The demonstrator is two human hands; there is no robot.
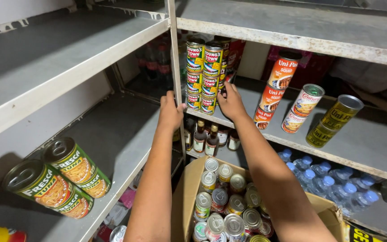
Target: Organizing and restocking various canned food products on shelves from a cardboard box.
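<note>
Two stacks of green and yellow fish cans (204,76) stand at the left end of the middle shelf (337,148). My left hand (171,112) is at their left side, next to the white upright post (175,71). My right hand (230,102) rests against the right side of the stacks near the bottom cans. Whether either hand grips a can is unclear. Below my arms is an open cardboard box (187,188) filled with several upright cans (225,206).
Orange cans (276,87), red-and-white cans (302,107) and yellow-green cans (334,120) stand in stacks further right. Green tuna cans (59,177) sit on the left shelf. Dark bottles (204,136) and water bottles (332,181) fill the lower shelf.
</note>
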